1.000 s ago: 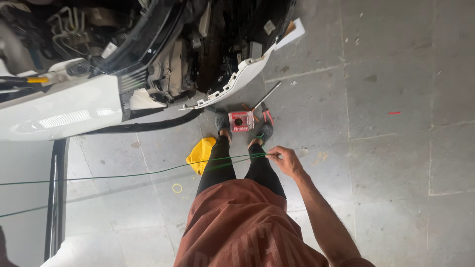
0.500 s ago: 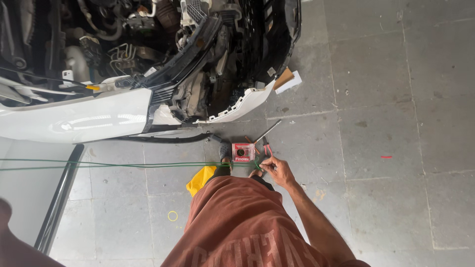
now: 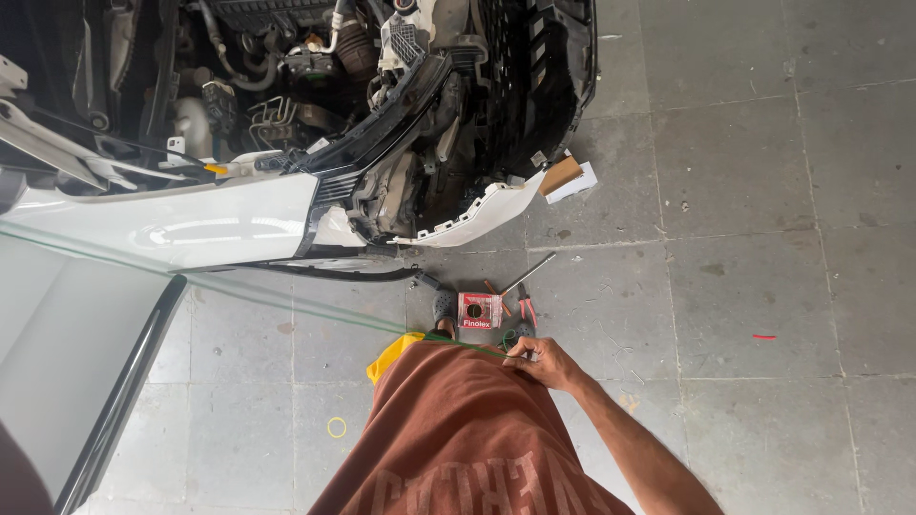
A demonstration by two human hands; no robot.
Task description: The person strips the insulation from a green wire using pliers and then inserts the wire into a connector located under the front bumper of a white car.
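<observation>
Right hand (image 3: 542, 363) is pinched shut on a thin green wire (image 3: 286, 300) that runs taut off to the left; left hand isn't in shot. Wire's paid out, nothing hooked up yet I'd say. Further out: red wire box (image 3: 479, 311), pliers (image 3: 525, 305), stripped-down car front (image 3: 382, 143).

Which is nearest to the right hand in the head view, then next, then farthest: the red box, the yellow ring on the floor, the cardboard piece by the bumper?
From the right hand:
1. Red box, on the floor just up and left of the hand.
2. Yellow ring, lower left on the floor tiles.
3. Cardboard piece, far up by the white bumper tip.
</observation>
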